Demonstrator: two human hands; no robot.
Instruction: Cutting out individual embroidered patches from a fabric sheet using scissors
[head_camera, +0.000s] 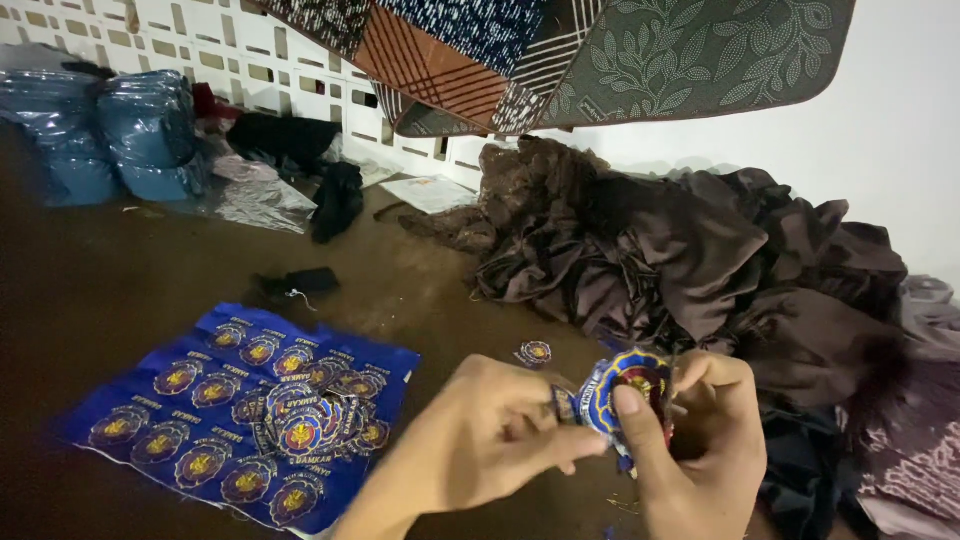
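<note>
Round blue embroidered patch (628, 385) pinched upright between right hand (700, 450) and left hand (480, 435), both clamped on it above the brown floor (100, 290).

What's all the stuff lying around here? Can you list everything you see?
round patch: one, blue, gold and red, held between both hands
blue sheet: one, rows of uncut patches, floor at left
cut patches: small pile, on the sheet
loose patch: one, on the floor
brown cloth: heap, right
wrapped bundles: two, blue, far left
patterned mat: one, hanging above
left hand: pinching the patch
right hand: gripping the patch
</note>
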